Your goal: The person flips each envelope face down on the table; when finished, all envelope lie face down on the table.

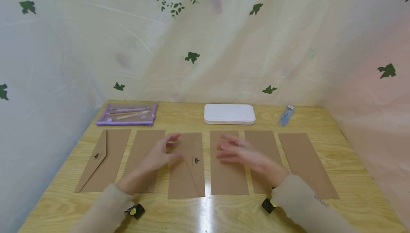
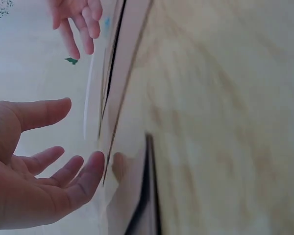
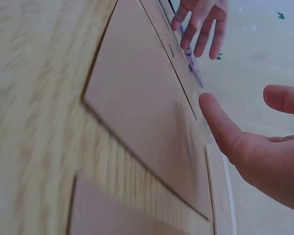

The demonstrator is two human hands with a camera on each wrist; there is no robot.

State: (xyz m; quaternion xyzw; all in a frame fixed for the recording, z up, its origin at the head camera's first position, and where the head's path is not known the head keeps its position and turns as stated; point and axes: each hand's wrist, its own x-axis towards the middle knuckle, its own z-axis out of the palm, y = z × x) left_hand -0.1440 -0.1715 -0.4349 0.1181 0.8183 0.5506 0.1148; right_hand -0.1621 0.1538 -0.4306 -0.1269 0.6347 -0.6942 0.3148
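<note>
Several brown kraft envelopes lie in a row across the table. The leftmost envelope [image 1: 112, 161] shows a slanted flap and a small dark crown print. My left hand [image 1: 157, 157] hovers, fingers spread and thumb apart, over the second envelope [image 1: 145, 142] and the third envelope [image 1: 187, 186], which also bears a crown print. Over the fourth envelope [image 1: 229, 183] and the fifth envelope [image 1: 261, 142] is my right hand [image 1: 243, 154], slightly blurred, its fingers loosely extended. Neither hand holds anything; in the left wrist view my left fingers [image 2: 85, 183] are relaxed above the envelopes.
Behind the row lie a purple-edged clear pencil pouch [image 1: 128, 115] with pens inside, a white flat case [image 1: 229, 113] and a small blue packet [image 1: 285, 115]. The rightmost envelope [image 1: 307, 165] lies beyond my right hand. A leaf-print curtain [image 1: 224, 47] surrounds the wooden table [image 1: 358, 190].
</note>
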